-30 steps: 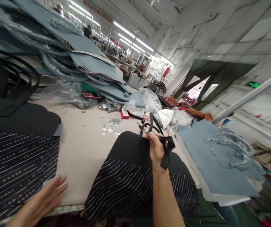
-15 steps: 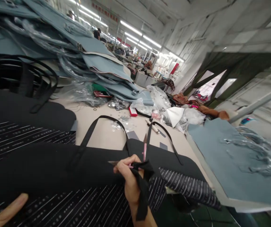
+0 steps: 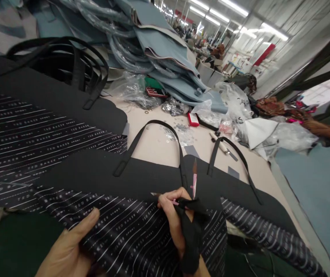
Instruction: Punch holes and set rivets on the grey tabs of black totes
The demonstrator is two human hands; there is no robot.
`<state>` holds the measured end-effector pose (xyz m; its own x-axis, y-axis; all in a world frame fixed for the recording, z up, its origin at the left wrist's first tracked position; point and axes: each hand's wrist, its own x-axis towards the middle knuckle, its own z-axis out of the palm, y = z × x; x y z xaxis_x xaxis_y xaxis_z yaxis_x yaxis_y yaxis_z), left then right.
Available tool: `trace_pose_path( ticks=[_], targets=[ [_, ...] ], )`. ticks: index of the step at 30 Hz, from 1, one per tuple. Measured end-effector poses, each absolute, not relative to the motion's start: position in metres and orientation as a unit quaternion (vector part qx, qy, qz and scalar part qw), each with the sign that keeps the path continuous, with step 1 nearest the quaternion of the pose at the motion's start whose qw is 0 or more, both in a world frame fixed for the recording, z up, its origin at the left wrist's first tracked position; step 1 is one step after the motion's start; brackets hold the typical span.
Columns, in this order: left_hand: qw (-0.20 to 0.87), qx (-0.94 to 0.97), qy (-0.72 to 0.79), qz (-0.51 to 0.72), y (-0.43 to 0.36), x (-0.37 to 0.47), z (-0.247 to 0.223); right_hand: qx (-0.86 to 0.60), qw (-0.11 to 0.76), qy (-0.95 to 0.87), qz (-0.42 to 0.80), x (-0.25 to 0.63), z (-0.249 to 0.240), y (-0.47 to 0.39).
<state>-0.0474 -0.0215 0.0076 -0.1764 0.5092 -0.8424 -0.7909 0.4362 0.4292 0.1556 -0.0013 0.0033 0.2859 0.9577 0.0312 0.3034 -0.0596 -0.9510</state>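
A black bag panel (image 3: 153, 175) with a strap handle (image 3: 146, 127) lies across the table, its dark lining (image 3: 136, 227) printed with white lines and lettering hanging toward me. My left hand (image 3: 69, 246) is at the lining's left edge, thumb on top and the other fingers hidden beneath the cloth. My right hand (image 3: 175, 215) grips what looks like a pair of scissors (image 3: 194, 181) with pink parts, blades spread, one pointing up and one left over the panel's lower edge. Black cloth wraps around this hand and wrist. Another black panel (image 3: 248, 200) with a handle lies to the right.
More black bag pieces (image 3: 52, 92) lie at left. Blue-grey panels (image 3: 170, 50) with plastic-wrapped handles are piled behind. A red-and-white box (image 3: 193, 119), small clear discs (image 3: 182, 132), a pale-handled tool (image 3: 219, 142) and plastic bags (image 3: 237, 104) lie on the table (image 3: 150, 146).
My view has turned, shifting the scene. My left hand has come further into view at the lining's edge, and more lining shows below the panel. My right hand still holds the scissors.
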Motion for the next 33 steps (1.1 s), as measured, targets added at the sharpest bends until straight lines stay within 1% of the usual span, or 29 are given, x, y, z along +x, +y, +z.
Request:
trace_pose_path(
  ticks=[2, 6, 9, 13, 17, 21, 25, 29, 33],
  targets=[
    [0.624, -0.113, 0.584, 0.507, -0.018, -0.044, 0.011, -0.645, 0.467, -0.504, 0.333, 0.157, 0.001, -0.005],
    [0.632, -0.094, 0.587, 0.497, -0.014, -0.034, 0.015, -0.613, 0.509, -0.499, 0.341, 0.159, -0.009, -0.008],
    [0.653, -0.064, 0.562, 0.504, -0.006, -0.021, 0.02, -0.605, 0.508, -0.513, 0.336, 0.158, -0.015, -0.009],
    [0.681, -0.041, 0.578, 0.448, 0.009, -0.009, 0.024, -0.61, 0.497, -0.529, 0.319, 0.157, -0.017, -0.011],
    [0.696, -0.047, 0.589, 0.408, 0.016, -0.005, 0.023, -0.591, 0.515, -0.529, 0.325, 0.155, -0.01, -0.012],
    [0.681, -0.064, 0.586, 0.434, 0.011, -0.005, 0.023, -0.596, 0.528, -0.506, 0.332, 0.153, -0.001, -0.015],
    [0.667, -0.041, 0.572, 0.476, 0.001, -0.009, 0.016, -0.61, 0.524, -0.49, 0.335, 0.152, -0.006, -0.021],
    [0.682, -0.03, 0.566, 0.462, -0.003, -0.012, 0.01, -0.607, 0.539, -0.473, 0.342, 0.148, -0.016, -0.023],
    [0.675, -0.032, 0.576, 0.459, -0.002, -0.011, 0.013, -0.618, 0.546, -0.455, 0.338, 0.138, -0.012, -0.02]
  ],
)
